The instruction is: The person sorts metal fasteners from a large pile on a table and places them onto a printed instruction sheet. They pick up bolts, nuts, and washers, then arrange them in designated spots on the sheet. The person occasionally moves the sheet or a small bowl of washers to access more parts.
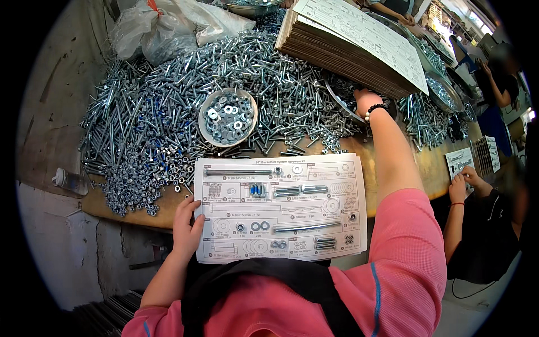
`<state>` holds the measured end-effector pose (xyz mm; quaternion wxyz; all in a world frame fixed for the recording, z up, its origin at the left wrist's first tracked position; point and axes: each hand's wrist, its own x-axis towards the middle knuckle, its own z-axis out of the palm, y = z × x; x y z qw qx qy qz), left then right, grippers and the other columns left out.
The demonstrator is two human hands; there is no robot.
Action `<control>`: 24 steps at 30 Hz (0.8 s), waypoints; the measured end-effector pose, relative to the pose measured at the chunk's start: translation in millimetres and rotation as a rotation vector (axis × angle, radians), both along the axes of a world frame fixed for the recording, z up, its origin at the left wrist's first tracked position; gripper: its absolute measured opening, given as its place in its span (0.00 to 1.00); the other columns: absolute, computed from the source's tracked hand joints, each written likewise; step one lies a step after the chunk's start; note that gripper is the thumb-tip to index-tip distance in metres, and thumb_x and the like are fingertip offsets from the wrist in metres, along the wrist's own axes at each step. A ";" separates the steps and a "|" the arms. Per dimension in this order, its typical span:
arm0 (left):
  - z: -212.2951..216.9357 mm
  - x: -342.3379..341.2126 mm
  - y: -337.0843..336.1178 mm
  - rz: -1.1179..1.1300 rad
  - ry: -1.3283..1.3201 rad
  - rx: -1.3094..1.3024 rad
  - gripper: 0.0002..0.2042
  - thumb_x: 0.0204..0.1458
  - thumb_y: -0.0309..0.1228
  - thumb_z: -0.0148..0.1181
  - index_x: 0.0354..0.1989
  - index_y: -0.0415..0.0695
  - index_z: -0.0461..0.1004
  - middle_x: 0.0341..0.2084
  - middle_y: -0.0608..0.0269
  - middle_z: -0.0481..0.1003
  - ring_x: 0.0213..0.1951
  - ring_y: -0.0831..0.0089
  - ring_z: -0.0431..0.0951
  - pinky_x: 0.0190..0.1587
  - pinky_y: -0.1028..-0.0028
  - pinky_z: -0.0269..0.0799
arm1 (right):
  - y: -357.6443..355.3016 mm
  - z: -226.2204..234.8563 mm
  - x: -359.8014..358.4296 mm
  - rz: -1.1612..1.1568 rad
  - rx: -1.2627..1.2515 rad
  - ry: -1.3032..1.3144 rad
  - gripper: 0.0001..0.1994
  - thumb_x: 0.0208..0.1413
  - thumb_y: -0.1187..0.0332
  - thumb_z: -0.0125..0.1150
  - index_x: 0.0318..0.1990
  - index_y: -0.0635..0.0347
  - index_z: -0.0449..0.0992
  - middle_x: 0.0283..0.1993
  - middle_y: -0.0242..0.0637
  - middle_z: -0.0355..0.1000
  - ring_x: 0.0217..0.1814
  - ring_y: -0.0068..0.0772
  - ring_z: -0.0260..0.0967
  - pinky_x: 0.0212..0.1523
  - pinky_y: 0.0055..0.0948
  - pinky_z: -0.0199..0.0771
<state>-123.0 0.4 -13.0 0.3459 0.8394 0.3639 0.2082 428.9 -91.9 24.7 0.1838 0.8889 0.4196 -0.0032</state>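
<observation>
Along its left edge, my left hand [187,223] grips a white printed hardware card [247,209] with part outlines. Lying on the card are a long bolt [237,172] near the top, blue-marked short bolts [257,191], a pair of bolts [300,191], another long bolt [306,227] lower down, a bundle of bolts [325,243], and several nuts and washers. My right arm stretches far forward, and my right hand [368,101] dips into a metal bowl [333,94] beside the tall card stack. Its fingertips and what they touch are hidden.
Loose bolts [185,84] and nuts [132,188] heap across the wooden table [106,208]. A bowl of washers [202,124] stands among them. Behind are plastic bags [151,33] and a thick stack of printed cards [359,45]. A co-worker's hands [469,177] handle another card at right.
</observation>
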 end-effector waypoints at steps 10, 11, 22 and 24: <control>-1.1 -4.2 1.9 -0.011 -0.018 -0.017 0.16 0.43 0.23 0.56 0.44 0.38 0.69 0.50 0.50 0.64 0.50 0.58 0.66 0.51 0.68 0.63 | -27.6 -15.6 34.4 -0.035 0.177 -0.077 0.16 0.48 0.70 0.53 0.47 0.54 0.68 0.52 0.53 0.62 0.50 0.50 0.66 0.46 0.41 0.70; -2.2 -5.5 2.3 -0.013 -0.012 -0.001 0.16 0.43 0.22 0.56 0.43 0.38 0.69 0.50 0.51 0.64 0.50 0.58 0.67 0.50 0.68 0.63 | -23.0 -7.8 25.3 -0.048 0.143 -0.073 0.16 0.49 0.70 0.51 0.48 0.54 0.68 0.52 0.53 0.62 0.50 0.50 0.66 0.45 0.41 0.70; 1.4 -8.4 9.0 0.060 -0.135 -0.242 0.15 0.44 0.20 0.54 0.43 0.38 0.69 0.47 0.54 0.65 0.47 0.63 0.68 0.47 0.72 0.66 | -28.1 0.7 13.7 0.002 0.459 0.036 0.13 0.45 0.67 0.55 0.40 0.57 0.74 0.39 0.47 0.72 0.42 0.47 0.69 0.42 0.39 0.70; 7.0 -7.1 13.5 0.026 -0.100 -0.139 0.14 0.44 0.19 0.53 0.43 0.38 0.69 0.45 0.54 0.66 0.46 0.64 0.69 0.46 0.72 0.66 | -38.7 0.8 16.6 -0.111 0.719 0.143 0.15 0.44 0.63 0.58 0.40 0.59 0.75 0.38 0.48 0.73 0.36 0.42 0.72 0.37 0.35 0.71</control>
